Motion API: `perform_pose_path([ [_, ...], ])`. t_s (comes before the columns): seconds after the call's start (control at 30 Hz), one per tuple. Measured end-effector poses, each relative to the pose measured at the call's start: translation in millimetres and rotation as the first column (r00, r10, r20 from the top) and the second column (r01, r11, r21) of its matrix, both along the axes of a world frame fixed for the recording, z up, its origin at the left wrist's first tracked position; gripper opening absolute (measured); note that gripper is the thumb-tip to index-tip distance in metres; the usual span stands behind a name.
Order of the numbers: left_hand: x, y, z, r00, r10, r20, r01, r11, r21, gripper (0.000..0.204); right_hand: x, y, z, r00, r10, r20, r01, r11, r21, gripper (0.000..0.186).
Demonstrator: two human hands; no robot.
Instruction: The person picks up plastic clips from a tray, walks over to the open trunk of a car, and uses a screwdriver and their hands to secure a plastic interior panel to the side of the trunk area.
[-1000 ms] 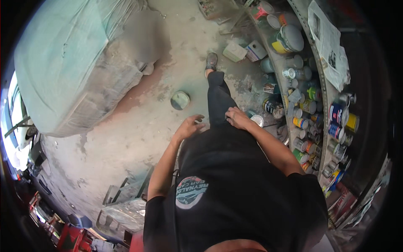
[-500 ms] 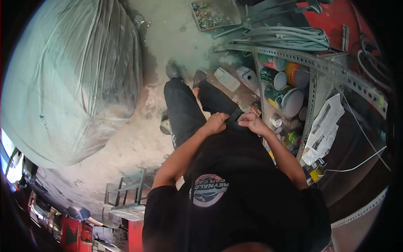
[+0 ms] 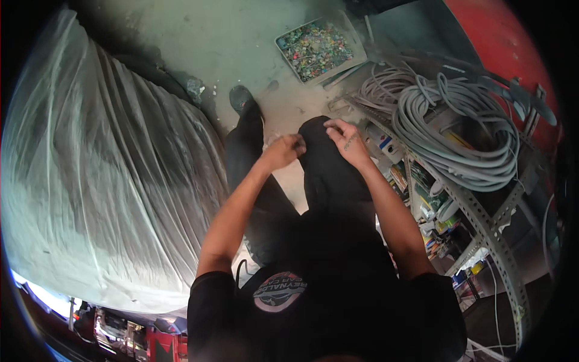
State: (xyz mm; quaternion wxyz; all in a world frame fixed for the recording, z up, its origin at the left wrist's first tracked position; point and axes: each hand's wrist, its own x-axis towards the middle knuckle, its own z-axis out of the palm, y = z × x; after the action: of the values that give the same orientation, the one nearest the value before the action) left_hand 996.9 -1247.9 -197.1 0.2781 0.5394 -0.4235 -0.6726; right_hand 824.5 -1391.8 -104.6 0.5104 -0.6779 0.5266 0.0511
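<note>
My left hand (image 3: 289, 148) is between my dark-trousered legs, to the left of the raised right knee (image 3: 316, 130), with its fingers curled; what they hold, if anything, is too small to make out. My right hand (image 3: 344, 137) is over that knee, its fingers bent and slightly apart with nothing visible between them. My left shoe (image 3: 241, 99) shows on the stained floor.
A sheet-covered bulky object (image 3: 102, 169) stands at the left. Ahead is a tray (image 3: 319, 54) of small multicoloured bits. At the right, coiled grey hose (image 3: 452, 133) lies on a perforated metal shelf (image 3: 500, 259) with cans below, beside a red surface (image 3: 497, 30).
My view has moved forward, bringing the hose and tray closer. My right leg is raised, and my hands, earlier together at the right trouser leg, are now apart.
</note>
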Motion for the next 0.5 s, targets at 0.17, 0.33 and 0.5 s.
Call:
perform_pose_path([
  [0.17,74,-88,-72,0.947,0.181,0.265,-0.177,0.983,-0.04,0.023,29,-44,-167,0.973,0.229,-0.031,-0.229,0.944,-0.236,0.023],
  [0.33,112,-117,-116,0.824,-0.063,0.564,0.077,0.997,-0.001,0.032,20,-98,-344,0.813,0.467,-0.348,-0.577,0.729,-0.368,0.032],
  [0.5,117,-124,-60,0.808,0.254,0.531,-0.105,0.95,-0.294,0.034,44,-141,-422,0.596,0.674,-0.437,-0.794,0.415,-0.444,0.043],
])
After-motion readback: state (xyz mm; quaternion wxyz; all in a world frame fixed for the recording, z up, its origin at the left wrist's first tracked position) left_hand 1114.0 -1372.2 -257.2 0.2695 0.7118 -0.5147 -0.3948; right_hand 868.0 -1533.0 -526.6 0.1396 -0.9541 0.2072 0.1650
